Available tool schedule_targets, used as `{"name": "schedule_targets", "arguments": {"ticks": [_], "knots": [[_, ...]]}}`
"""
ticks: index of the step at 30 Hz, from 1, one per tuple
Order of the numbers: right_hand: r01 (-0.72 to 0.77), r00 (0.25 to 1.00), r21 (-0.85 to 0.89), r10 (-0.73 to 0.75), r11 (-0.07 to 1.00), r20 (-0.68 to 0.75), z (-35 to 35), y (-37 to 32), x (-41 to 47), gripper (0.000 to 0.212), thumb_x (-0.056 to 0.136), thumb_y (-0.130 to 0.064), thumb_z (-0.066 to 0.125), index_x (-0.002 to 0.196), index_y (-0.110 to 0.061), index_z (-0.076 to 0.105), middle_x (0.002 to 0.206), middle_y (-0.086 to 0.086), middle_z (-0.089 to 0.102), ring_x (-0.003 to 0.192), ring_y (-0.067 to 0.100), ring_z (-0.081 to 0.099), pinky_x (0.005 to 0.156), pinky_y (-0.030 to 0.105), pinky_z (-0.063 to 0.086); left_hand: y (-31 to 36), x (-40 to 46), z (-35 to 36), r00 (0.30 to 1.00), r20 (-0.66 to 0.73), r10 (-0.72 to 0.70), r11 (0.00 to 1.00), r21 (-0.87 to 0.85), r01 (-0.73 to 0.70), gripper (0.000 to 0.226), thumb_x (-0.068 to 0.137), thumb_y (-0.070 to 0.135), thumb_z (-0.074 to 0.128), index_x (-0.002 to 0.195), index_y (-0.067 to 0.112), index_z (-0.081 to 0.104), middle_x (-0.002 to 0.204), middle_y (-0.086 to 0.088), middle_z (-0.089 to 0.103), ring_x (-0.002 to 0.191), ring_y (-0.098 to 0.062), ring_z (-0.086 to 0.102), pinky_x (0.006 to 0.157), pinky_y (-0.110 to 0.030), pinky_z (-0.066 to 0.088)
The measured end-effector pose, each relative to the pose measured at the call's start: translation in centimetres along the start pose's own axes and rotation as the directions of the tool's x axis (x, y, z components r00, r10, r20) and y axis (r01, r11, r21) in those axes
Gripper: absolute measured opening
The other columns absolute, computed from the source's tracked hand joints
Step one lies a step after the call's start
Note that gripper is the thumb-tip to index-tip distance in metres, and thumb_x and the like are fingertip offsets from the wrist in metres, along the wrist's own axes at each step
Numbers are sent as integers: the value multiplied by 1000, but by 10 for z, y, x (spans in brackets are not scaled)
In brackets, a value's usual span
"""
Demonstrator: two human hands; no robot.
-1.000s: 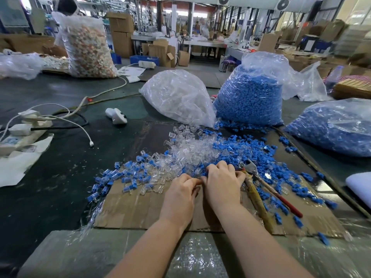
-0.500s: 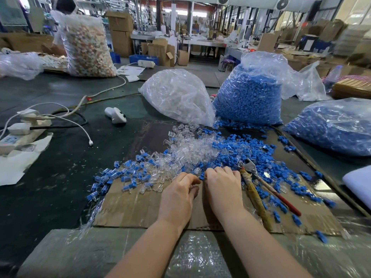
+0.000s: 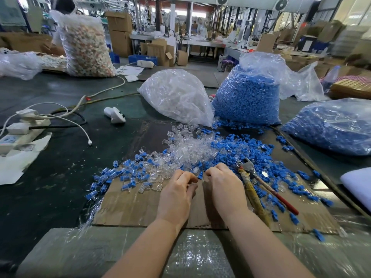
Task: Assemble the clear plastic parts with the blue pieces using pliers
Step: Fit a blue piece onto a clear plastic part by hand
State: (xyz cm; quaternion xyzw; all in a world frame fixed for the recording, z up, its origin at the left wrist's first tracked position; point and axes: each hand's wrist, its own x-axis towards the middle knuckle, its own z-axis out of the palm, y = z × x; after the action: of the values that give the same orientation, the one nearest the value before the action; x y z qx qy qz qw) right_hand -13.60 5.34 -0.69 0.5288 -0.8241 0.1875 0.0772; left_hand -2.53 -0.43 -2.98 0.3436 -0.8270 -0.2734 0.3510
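A loose heap of clear plastic parts (image 3: 190, 151) and blue pieces (image 3: 241, 149) lies on a cardboard sheet (image 3: 130, 207). To the left are several clear parts with blue ends (image 3: 124, 175). My left hand (image 3: 176, 195) and my right hand (image 3: 224, 189) rest side by side at the heap's near edge, fingers curled. A blue piece (image 3: 200, 175) sits at my right fingertips. What my left fingers hold is hidden. The pliers (image 3: 246, 164) lie untouched just right of my right hand, with one tape-wrapped handle and one red handle.
Behind the heap stand a bag of clear parts (image 3: 176, 99) and a bag of blue pieces (image 3: 249, 97); another blue bag (image 3: 331, 125) is at the right. A power strip (image 3: 18, 135) with cables and a white device (image 3: 114, 115) lie left. Bubble wrap (image 3: 200, 253) covers the near edge.
Both hands have drawn slightly back from the heap toward me and parted a little. The pliers have not moved.
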Motion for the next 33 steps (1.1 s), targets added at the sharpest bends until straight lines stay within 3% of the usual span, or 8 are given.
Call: {"name": "schedule_targets", "arguments": {"ticks": [5,8,11,14,18,23,30,33], "knots": [[5,994,-40,-10,999,-108,4,-4,-10,10,91,-12,52,93,-21,55,88,-6,61,89,17,52,78,28,32,0,0,-1,1000,5,-26,998,-61,26,4,89,16,60,91,19,62,87,12,56,79,-6,54,73,-10,42],[-19,992,2,20,1000,-121,7,-5,-19,12,88,-7,56,88,-19,56,74,-5,62,81,20,56,75,29,32,-1,0,-1,1000,11,-12,999,-43,12,14,90,20,59,102,20,66,91,13,56,84,-6,54,77,-10,41],[-6,970,100,30,995,-242,11,-4,-26,16,77,-2,70,82,-14,63,82,0,62,79,23,56,72,32,39,-2,1,-1,1000,22,-2,999,-37,3,16,89,19,60,103,19,68,88,15,54,82,-4,53,74,-2,35],[30,942,197,38,980,-332,14,-2,-29,15,75,-1,72,82,-11,63,84,3,61,76,24,55,70,33,40,-3,0,-2,999,36,-39,994,-104,42,10,89,17,61,93,24,66,84,15,60,79,-2,57,72,-3,39],[35,940,344,87,938,-331,16,1,-31,8,83,-2,66,84,-10,64,78,0,65,72,22,58,66,30,44,-4,0,-1,991,73,-113,966,-224,127,23,88,15,61,79,36,55,76,8,66,75,-6,63,71,-16,50],[59,958,429,70,901,-277,16,2,-33,4,85,-8,66,84,-12,63,78,-4,64,73,14,57,68,28,45,-5,1,-1,984,90,-154,946,-273,173,25,89,14,61,77,36,56,73,12,65,72,3,61,68,-9,47],[33,957,351,71,936,-280,19,0,-32,9,86,-16,66,80,-17,60,75,-7,60,69,8,45,69,28,34,-7,3,0,978,119,-174,925,-321,203,23,87,12,62,79,33,59,75,10,67,71,5,61,67,-7,46],[43,959,319,51,947,-279,19,-1,-32,11,84,-17,68,78,-18,59,74,-7,60,68,11,50,69,29,34,-7,3,0,976,127,-175,908,-362,210,24,87,8,62,79,31,59,76,8,67,71,3,63,66,-7,46]]}}
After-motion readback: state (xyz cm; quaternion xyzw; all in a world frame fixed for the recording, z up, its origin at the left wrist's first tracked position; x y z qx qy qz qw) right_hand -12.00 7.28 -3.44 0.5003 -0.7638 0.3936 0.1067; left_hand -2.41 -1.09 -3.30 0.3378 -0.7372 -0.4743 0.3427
